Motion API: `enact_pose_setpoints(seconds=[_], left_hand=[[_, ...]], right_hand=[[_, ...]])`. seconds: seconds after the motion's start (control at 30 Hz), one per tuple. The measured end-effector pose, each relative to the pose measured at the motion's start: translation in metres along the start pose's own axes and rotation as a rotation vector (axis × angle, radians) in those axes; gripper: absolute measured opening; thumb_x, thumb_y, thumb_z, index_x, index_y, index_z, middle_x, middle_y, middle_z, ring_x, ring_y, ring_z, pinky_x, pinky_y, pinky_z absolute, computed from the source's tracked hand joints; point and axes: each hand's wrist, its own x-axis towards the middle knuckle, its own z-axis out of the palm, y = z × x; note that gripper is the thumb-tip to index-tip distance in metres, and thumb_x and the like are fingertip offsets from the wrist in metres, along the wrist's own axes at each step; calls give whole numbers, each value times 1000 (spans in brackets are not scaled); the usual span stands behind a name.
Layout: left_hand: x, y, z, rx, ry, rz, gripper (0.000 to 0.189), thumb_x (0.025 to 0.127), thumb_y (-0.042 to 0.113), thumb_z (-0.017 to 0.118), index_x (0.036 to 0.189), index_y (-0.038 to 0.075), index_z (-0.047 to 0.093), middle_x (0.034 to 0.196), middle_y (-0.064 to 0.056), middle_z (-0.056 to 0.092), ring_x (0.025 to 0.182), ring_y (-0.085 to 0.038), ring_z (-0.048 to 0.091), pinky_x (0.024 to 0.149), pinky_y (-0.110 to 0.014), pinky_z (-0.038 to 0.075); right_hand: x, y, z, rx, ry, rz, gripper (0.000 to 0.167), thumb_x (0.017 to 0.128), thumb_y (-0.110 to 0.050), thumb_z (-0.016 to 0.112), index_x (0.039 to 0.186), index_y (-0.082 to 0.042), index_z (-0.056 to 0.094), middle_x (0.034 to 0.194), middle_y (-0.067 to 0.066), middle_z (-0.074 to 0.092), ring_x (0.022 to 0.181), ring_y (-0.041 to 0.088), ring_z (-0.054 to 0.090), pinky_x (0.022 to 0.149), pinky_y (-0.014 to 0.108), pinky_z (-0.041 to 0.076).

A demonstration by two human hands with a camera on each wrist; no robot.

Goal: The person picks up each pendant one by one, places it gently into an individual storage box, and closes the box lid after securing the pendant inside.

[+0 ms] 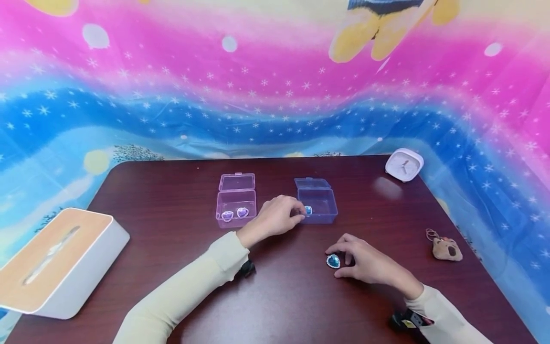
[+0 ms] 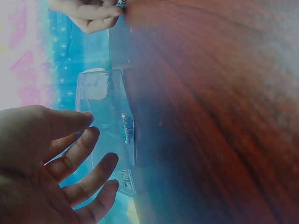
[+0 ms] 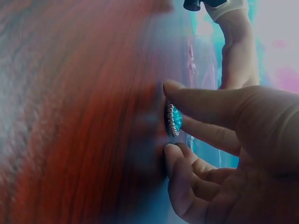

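Apparently, the step in hand is a pickup: the right hand (image 1: 367, 260) reaches around a teal heart-shaped gem (image 1: 333, 261) with a sparkling border, which lies on the dark wooden table (image 1: 275, 291). The next move, I judge, calls for closing thumb and fingers on that border (it sits low, so fingertips must skim the wood), then lifting. The gem lies between thumb and bent fingers; a gap shows on the finger side, and the grasp looks unmade, though thumb contact I cannot tell. The left hand (image 1: 277, 215) holds nothing, its fingers loose and parted beside the open blue plastic box (image 1: 320, 220), where a blue gem (image 1: 308, 210) lies.
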Motion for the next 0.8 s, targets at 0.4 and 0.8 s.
enact_pose_setpoints(seconds=[0.4,0.8], left_hand=[[-5,-4,-1,-3,0,-21,14,96,29,73,107,26,80,107,7,78,93,-12,68,69,-34,55],[1,1,-2,13,-12,13,15,97,29,72,108,26,80,109,8,77,92,-10,67,66,-30,52]], right_hand=[[9,-4,3,-21,30,-62,26,85,-12,84,108,-11,72,89,-2,63,70,-3,54,65,21,52],[6,0,-2,24,28,-65,36,80,-14,88,112,-9,72,95,1,65,72,3,58,65,21,52]])
